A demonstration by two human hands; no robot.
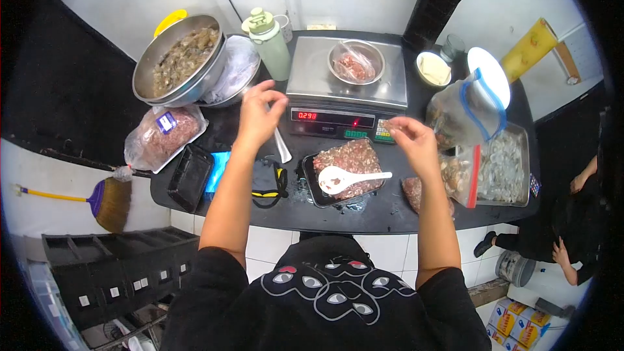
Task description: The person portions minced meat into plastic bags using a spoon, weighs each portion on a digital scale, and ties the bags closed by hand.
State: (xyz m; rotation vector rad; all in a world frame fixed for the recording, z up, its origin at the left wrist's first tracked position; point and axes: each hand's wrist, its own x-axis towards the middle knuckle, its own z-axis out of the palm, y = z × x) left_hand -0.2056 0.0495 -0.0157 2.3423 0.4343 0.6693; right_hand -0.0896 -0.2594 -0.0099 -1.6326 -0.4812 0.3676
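My left hand is raised left of the digital scale, fingers loosely bent and apart, nothing visible in them. At the scale's right front corner, my right hand pinches a small bit of ground meat. On the scale plate sits a metal bowl with a plastic bag of ground meat inside; the red display reads about 0.29. Between my forearms, a block of ground meat lies in a black tray, with a white spoon on top.
Left stand a metal bowl of shrimp, a green bottle, bagged ground meat and a black tray. Right are zip bags, a metal tray of shrimp and a small bowl. Another person stands at right.
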